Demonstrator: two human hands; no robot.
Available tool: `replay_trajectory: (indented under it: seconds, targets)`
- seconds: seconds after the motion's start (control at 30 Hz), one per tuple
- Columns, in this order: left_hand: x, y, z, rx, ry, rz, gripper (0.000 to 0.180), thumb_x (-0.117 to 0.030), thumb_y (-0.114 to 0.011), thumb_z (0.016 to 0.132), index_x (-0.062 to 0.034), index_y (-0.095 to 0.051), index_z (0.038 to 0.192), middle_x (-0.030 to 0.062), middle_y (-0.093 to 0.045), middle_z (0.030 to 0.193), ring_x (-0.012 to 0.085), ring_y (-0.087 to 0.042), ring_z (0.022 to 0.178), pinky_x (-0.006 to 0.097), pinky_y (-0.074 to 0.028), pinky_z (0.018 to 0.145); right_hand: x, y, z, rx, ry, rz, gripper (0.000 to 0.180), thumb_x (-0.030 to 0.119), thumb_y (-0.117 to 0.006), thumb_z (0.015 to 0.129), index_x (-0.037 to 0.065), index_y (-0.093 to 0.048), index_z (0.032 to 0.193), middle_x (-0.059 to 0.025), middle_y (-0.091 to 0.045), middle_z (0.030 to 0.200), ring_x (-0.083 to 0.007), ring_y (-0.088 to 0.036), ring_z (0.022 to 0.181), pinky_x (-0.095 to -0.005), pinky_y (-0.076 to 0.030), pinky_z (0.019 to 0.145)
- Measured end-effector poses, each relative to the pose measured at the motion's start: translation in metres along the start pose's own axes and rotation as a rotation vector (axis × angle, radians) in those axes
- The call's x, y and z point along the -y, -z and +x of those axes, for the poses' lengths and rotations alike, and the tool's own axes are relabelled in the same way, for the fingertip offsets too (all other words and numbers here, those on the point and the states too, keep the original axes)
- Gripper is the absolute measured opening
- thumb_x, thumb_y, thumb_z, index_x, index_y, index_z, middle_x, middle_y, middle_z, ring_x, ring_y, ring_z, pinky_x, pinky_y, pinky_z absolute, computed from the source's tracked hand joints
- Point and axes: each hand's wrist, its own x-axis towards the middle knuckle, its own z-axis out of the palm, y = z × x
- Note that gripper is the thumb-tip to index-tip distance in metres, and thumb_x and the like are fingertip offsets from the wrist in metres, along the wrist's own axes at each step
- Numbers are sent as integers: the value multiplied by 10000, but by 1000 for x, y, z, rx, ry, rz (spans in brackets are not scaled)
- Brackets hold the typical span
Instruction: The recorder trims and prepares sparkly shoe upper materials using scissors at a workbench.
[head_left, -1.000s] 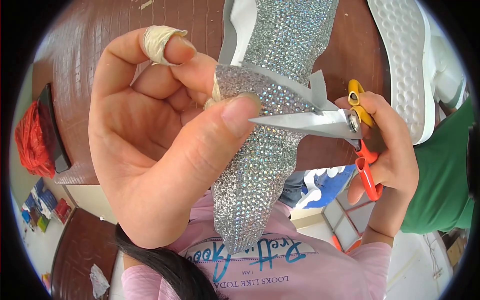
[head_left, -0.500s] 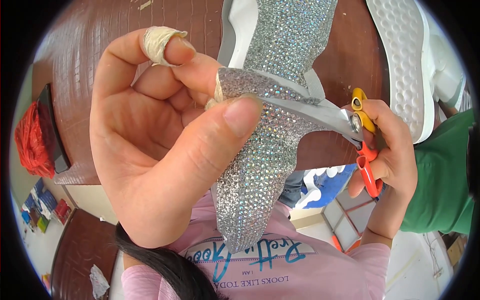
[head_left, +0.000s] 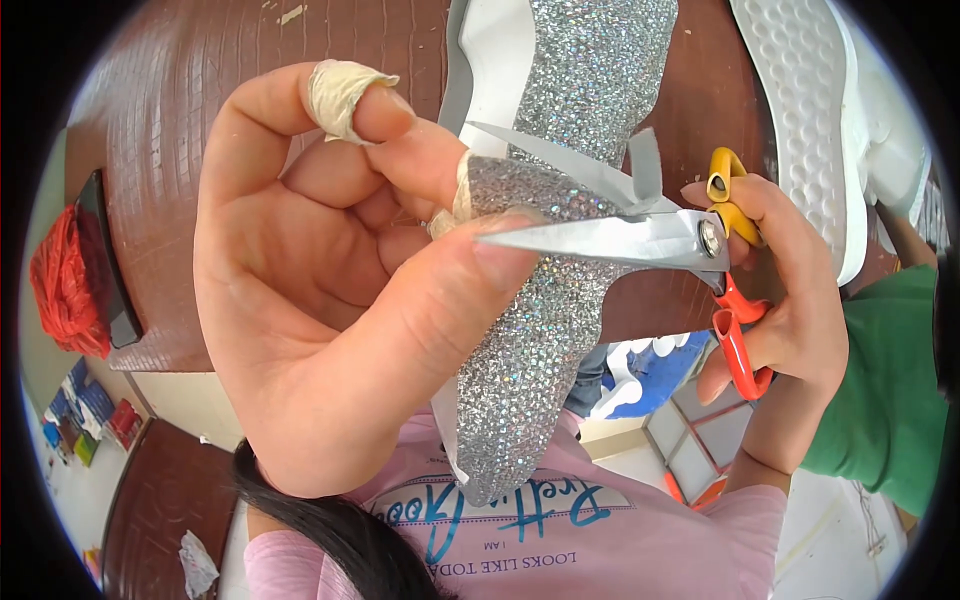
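The left hand (head_left: 330, 300) was held up close to the camera, its thumb and taped fingers (head_left: 345, 95) clenched on the edge of a silver glitter-covered shoe upper (head_left: 545, 330), which hung in the air above the brown tabletop (head_left: 190, 150) and ran from the top of the view down toward the person's pink shirt (head_left: 560, 540). The right hand (head_left: 775, 300) gripped a pair of scissors (head_left: 640, 235) by their yellow and orange handles, fingers closed through the loops, the blades parted at a grey strip of lining (head_left: 640, 165) along the upper's edge, just beside the left thumb. The upper looked light and pliable but stiffened by its crust of small stones, rough enough not to slip, and likely to shed stones if bent sharply; the plain white-grey backing near the cut seemed the safest place to pinch it, close to the blades so that the edge stayed taut. A white shoe sole (head_left: 810, 120) lay on the tabletop to the right, a red bundle (head_left: 65, 290) at the left edge, and a green sleeve (head_left: 880, 390) of another person showed at the right
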Motion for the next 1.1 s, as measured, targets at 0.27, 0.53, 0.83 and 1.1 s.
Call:
replay_trajectory:
  seconds: [0.27,0.53,0.83,1.1]
  targets:
    - [-1,9,2,115,6,-40,421,69,-499,725,-25,-378,1118,134,-563,993,156,-566,769,213,-441,710,5,4,5,-11,119,-119,1146,527,-829,194,-33,-475,1129,-129,-601,1066,-199,-526,832,-289,-421,758]
    - [-2,-2,1,-1,21,-29,408,65,-501,739,-30,-372,1114,128,-559,980,138,-548,732,205,-431,690,6,5,5,-11,39,-116,1097,564,-784,177,-38,-492,1046,-112,-608,1008,-204,-538,796,-292,-425,744]
    - [-2,-1,1,-14,43,-28,407,64,-507,744,-42,-365,1110,114,-550,952,122,-512,727,195,-406,678,4,5,4,3,-12,-124,1068,547,-762,146,-33,-498,1002,-88,-618,940,-193,-538,786,-276,-423,722]
    - [-6,4,1,20,53,35,439,65,-509,734,-38,-351,1130,111,-550,941,121,-512,741,192,-402,693,6,7,6,-16,16,-127,1061,512,-771,136,-26,-503,1010,-89,-618,935,-168,-494,728,-247,-402,674]
